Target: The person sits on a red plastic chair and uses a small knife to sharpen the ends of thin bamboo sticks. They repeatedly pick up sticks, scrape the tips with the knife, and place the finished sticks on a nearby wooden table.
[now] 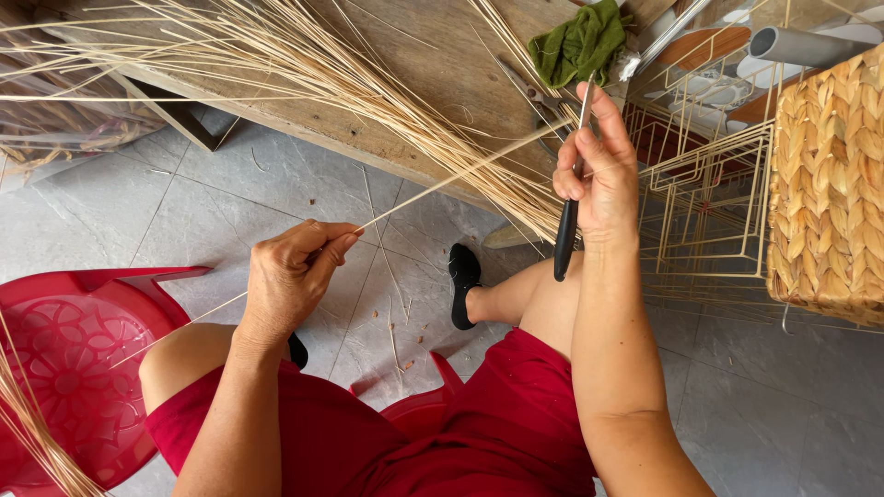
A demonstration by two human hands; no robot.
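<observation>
Thin pale straw-coloured reed strips (368,83), dry and matt, lie on a worn, rough brown wooden bench (433,55), with a crumpled green cloth rag (578,41) at its far edge. The slim tool (568,216) has a matt black plastic handle and bright metal blade. The glossy red plastic chair (74,359) is smooth; the cream-coated wire frames (709,202) are metal; the tan woven basket (829,184) is coarse.

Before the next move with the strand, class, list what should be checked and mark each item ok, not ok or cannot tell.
1. Left hand pinches the thin strand: ok.
2. Right hand grips the black-handled tool: ok.
3. Strand stretched straight between both hands: ok.
4. Tool tip meets the strand: cannot tell, fingers hide it.
5. Reed bundle lies on the wooden bench: ok.
6. Woven basket apart from both hands: ok.
</observation>
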